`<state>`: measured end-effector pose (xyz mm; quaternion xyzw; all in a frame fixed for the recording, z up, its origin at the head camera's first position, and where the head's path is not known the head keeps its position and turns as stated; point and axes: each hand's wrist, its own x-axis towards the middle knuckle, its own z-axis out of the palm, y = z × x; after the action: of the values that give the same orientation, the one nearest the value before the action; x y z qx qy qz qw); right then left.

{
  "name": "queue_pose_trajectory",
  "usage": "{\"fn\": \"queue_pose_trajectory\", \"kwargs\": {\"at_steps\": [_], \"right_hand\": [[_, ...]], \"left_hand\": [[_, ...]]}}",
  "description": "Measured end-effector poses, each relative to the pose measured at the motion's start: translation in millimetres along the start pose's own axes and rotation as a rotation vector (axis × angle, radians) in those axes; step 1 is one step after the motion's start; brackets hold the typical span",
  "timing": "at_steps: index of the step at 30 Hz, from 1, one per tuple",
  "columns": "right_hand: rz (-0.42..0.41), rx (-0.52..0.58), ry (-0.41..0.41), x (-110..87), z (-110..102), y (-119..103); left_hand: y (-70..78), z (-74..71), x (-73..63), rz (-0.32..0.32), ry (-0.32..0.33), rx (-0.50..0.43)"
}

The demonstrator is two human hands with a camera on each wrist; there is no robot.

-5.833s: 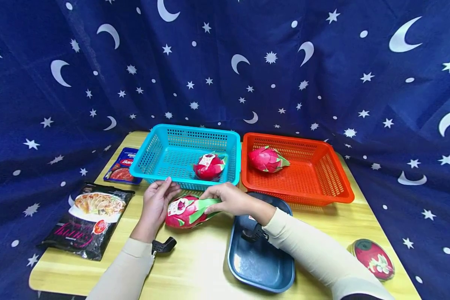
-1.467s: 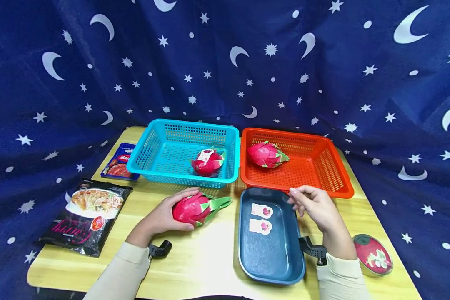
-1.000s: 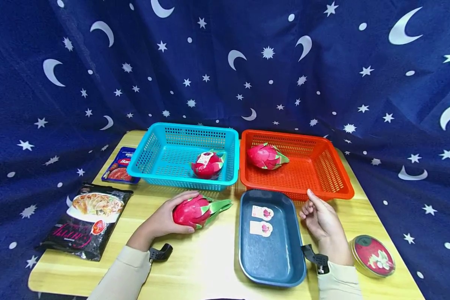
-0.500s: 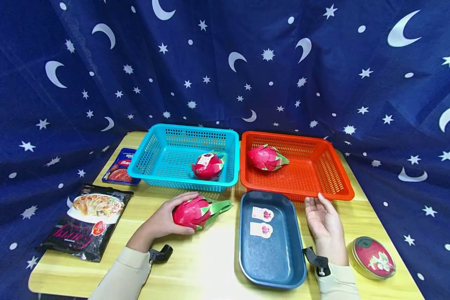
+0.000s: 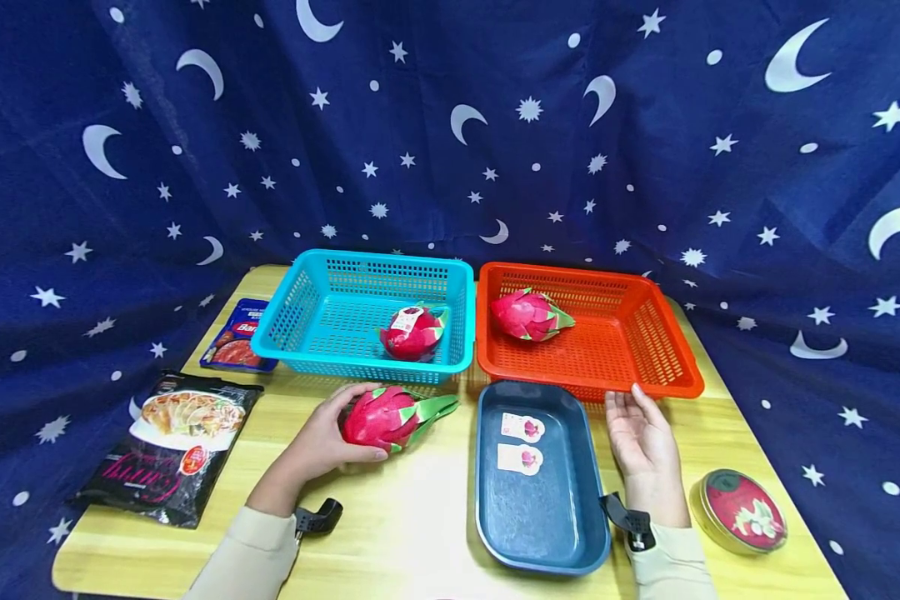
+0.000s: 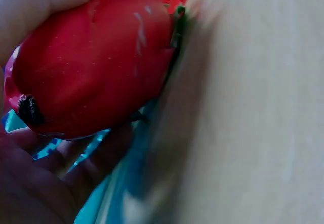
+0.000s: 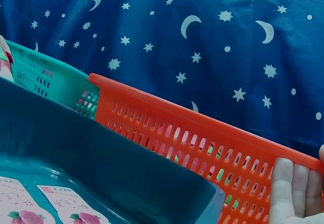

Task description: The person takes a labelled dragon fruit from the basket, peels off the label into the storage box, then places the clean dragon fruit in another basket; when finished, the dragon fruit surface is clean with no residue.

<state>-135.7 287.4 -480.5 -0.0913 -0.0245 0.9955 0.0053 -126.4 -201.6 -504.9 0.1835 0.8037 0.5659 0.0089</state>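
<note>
My left hand (image 5: 326,442) grips a pink dragon fruit (image 5: 378,419) with long green leaves, fingers and thumb round its blunt end. In the left wrist view its smooth red skin and dark stem scar show near the palm. My right hand (image 5: 643,442) lies palm up, its straight fingers (image 7: 283,188) against the red basket (image 5: 607,358) just under the rim and its thumb at the rim. Two white dragon fruit labels (image 5: 520,459) lie in the dark blue tray (image 5: 543,525) between the hands.
A blue basket (image 5: 330,321) holds a labelled dragon fruit (image 5: 412,337); the red basket holds an unlabelled dragon fruit (image 5: 528,315). At left lie a black curry bag (image 5: 176,450) and a blue pouch (image 5: 240,337). A round tin (image 5: 742,511) stands at right.
My right hand left the held fruit's leaves, hovered pinched by the tray, then turned palm up at the red basket. The label seen on that fruit no longer shows; two labels show in the tray.
</note>
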Motion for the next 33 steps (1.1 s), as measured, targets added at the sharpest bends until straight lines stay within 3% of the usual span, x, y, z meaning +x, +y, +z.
{"fn": "queue_pose_trajectory", "kwargs": {"at_steps": [5, 9, 13, 17, 20, 25, 29, 33], "right_hand": [[-0.004, -0.002, 0.002, 0.8, -1.2, 0.4], [-0.014, -0.012, 0.009, 1.2, -1.2, 1.2], [-0.017, -0.007, 0.005, 1.4, -0.5, 1.7], [-0.018, -0.010, -0.012, 0.9, -1.5, 1.6], [-0.020, -0.014, -0.003, -0.5, -3.4, 0.7], [-0.024, -0.009, 0.002, -1.2, -5.1, -1.5], [-0.029, -0.003, -0.027, 0.3, -3.8, -1.4], [-0.021, -0.015, -0.038, 1.6, -1.9, 1.7]], "left_hand": [[9.1, -4.7, -4.6, 0.045, -0.003, 0.070], [24.6, -13.9, -8.7, 0.037, -0.078, -0.009], [37.3, -26.8, -4.7, 0.037, -0.109, -0.073], [54.1, -38.8, 10.4, 0.138, -0.143, -0.079], [71.9, -39.0, 26.0, 0.220, -0.183, -0.081], [102.6, -16.8, 65.0, 0.274, -0.206, -0.022], [119.1, 16.9, 108.1, 0.312, -0.191, 0.068], [128.7, 52.1, 145.3, 0.307, -0.151, 0.134]]}}
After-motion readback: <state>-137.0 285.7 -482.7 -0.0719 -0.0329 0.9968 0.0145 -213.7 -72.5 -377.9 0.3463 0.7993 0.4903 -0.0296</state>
